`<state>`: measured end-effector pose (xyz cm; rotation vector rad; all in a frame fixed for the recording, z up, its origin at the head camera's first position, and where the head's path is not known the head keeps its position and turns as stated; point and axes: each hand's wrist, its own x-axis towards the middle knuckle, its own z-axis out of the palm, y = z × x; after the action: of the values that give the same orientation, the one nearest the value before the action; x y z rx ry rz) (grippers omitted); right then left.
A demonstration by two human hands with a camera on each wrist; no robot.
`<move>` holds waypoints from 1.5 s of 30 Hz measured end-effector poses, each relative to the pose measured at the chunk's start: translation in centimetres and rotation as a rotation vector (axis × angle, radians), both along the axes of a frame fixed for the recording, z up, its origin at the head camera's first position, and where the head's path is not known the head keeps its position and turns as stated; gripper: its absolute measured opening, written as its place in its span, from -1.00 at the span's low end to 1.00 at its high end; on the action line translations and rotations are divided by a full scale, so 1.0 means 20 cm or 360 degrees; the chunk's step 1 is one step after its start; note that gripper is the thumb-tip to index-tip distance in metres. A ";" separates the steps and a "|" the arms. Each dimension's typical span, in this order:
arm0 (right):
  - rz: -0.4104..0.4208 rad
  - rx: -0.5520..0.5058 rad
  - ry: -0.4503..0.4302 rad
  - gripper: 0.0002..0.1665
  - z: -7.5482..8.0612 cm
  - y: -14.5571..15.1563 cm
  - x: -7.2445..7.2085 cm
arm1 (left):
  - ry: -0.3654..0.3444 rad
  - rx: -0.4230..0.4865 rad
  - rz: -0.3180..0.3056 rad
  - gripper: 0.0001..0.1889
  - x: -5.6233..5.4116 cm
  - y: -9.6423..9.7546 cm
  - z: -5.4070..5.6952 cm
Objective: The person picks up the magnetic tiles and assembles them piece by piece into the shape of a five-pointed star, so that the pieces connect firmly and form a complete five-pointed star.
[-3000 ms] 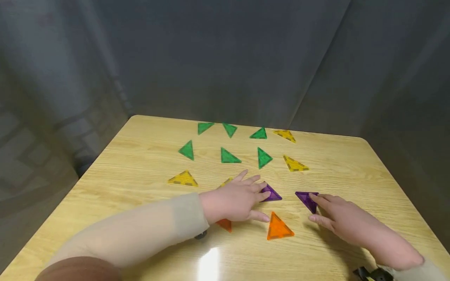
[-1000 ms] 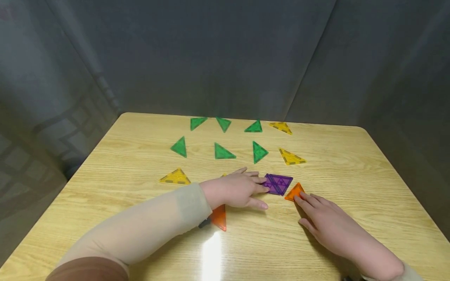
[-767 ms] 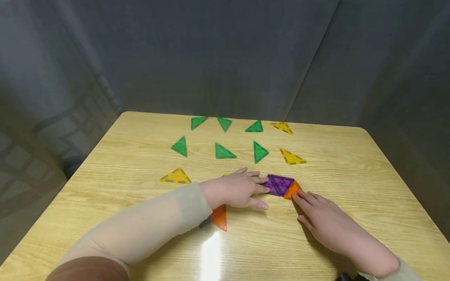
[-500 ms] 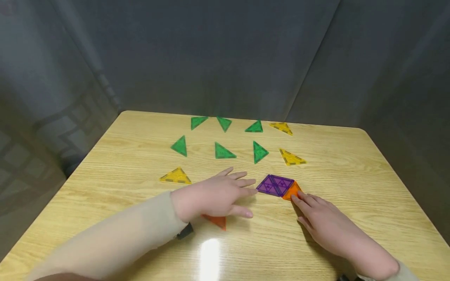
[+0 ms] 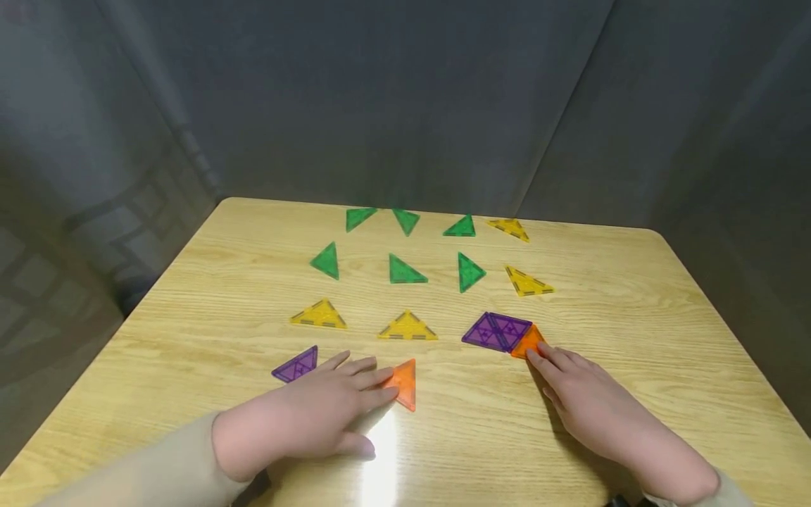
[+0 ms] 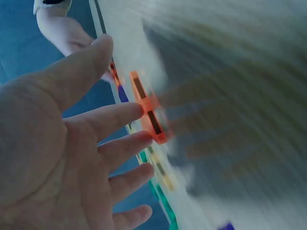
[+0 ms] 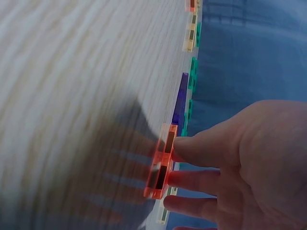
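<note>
A dark grey-blue backdrop [image 5: 380, 105] rises behind a pale wood bench [image 5: 481, 451], whose rounded far corners both show. Closest to that far edge lie three green tiles [image 5: 406, 222] and a yellow tile [image 5: 512, 227], with only a thin margin behind them. The next row holds three more green tiles [image 5: 326, 261] and another yellow tile [image 5: 529, 283]. Two nearer yellow tiles [image 5: 407, 326] lie left of centre, a broad margin of wood between them and the left edge.

The person's left grip [image 5: 317, 408], a bare hand, is spread with straight fingers. Its fingertips overlap the left side of an orange tile [image 5: 406, 387]; whether they press on it I cannot tell. Just beyond the knuckles lies a single purple tile [image 5: 298, 365].

The right grip [image 5: 592, 387] is unclenched too, its extended fingertips resting on a second orange tile [image 5: 523, 343]. One side of that tile meets a pair of purple tiles [image 5: 497, 331], themselves set edge to edge. From this joined group a wide stretch of wood runs to the bench's right edge, and another, partly under glare [image 5: 379, 465], separates the two grips
</note>
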<state>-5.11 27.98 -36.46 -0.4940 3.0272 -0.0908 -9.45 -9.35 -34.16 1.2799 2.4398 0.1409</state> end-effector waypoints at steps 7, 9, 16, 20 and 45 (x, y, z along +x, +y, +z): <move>-0.0022 -0.0003 -0.0007 -0.43 0.00 0.00 0.00 | 0.0254 0.0027 -0.0227 -0.23 0.01 0.14 -0.05; -0.0024 -0.0004 -0.0002 -0.43 -0.01 0.00 0.00 | 0.0286 0.0025 -0.0279 -0.20 0.01 0.20 -0.05; -0.0035 -0.0009 0.0005 -0.43 0.00 -0.01 0.02 | 0.0435 0.0019 -0.0344 -0.14 -0.01 0.38 -0.08; -0.0045 -0.0015 0.0007 -0.43 0.00 -0.02 0.02 | 0.0519 0.0041 -0.0319 -0.17 -0.03 0.47 -0.08; -0.0030 -0.0040 0.0019 -0.42 0.00 -0.02 0.03 | 0.0431 0.0152 0.0025 -0.18 -0.06 0.32 0.02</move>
<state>-4.45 27.63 -36.44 -0.4694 3.0462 -0.1280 -10.65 -2.86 -33.69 1.4011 2.7002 0.0946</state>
